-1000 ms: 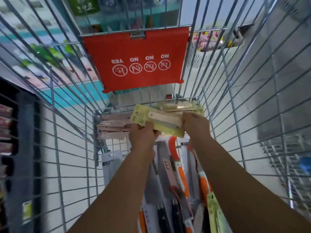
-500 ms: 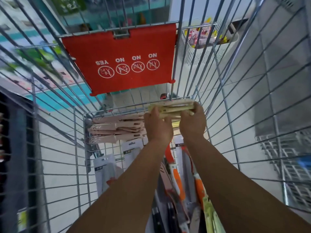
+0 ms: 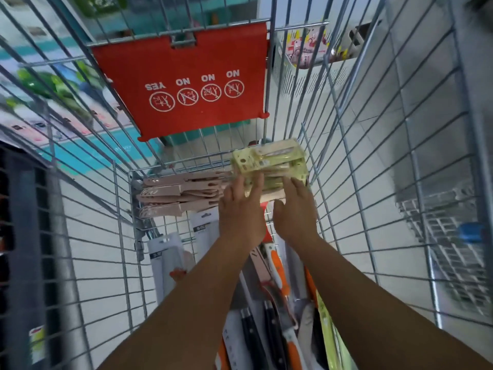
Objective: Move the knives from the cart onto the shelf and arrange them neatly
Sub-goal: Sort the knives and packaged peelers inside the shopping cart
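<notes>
Both hands have slipped back from the yellow-green knife packs (image 3: 269,166), fingers now straight, left hand (image 3: 241,212) touching, right hand (image 3: 294,212) beside. Stacked flat, long axes crosswise, they sit at the wire cart (image 3: 346,145) far end beside pink knives (image 3: 176,194); tiled floor below.

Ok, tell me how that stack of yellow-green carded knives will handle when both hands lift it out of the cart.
The stack of yellow-green carded knives is loose flat cards, so it will probably slide and fan apart unless squeezed. The cards look stiff, so little flopping. Left hand and right hand touch it with fairly straight fingers, probably a weak hold for lifting.
</notes>
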Available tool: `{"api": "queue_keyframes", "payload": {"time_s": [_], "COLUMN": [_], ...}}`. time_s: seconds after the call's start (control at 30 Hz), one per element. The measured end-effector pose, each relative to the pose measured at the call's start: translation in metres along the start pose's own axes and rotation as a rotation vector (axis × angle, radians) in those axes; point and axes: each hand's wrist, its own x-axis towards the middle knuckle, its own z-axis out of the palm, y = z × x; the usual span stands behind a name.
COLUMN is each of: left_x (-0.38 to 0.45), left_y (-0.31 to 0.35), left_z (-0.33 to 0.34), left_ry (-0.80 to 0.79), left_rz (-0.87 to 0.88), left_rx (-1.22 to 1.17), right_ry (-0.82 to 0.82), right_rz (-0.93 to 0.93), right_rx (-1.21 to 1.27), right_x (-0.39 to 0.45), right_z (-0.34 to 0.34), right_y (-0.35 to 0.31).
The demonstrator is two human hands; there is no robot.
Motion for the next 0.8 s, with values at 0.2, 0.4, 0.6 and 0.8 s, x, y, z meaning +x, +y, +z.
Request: {"api": "queue_keyframes", "payload": {"time_s": [0.2, 0.4, 0.6, 0.8], "left_x": [-0.062, -0.134, -0.181, -0.195], "left_y": [-0.004, 0.001, -0.002, -0.013], "left_z": [0.027, 0.056, 0.080, 0.086], "left_ry": [-0.074, -0.309, -0.471, -0.464], "left_rz": [0.086, 0.177, 0.340, 0.309], "left_rx": [0.017, 0.016, 0.211, 0.256], "right_ry": [-0.117, -0.282, -0.219, -0.280], "right_rz": [-0.045, 0.155, 0.306, 0.146], "right_rx": [-0.187, -0.181, -0.118, -0.076], "right_x": [-0.073, -0.150, -0.189, -0.210], "right_z": [0.012, 0.018, 0.023, 0.027], "right_y": [0.029, 0.055, 0.065, 0.068]}}
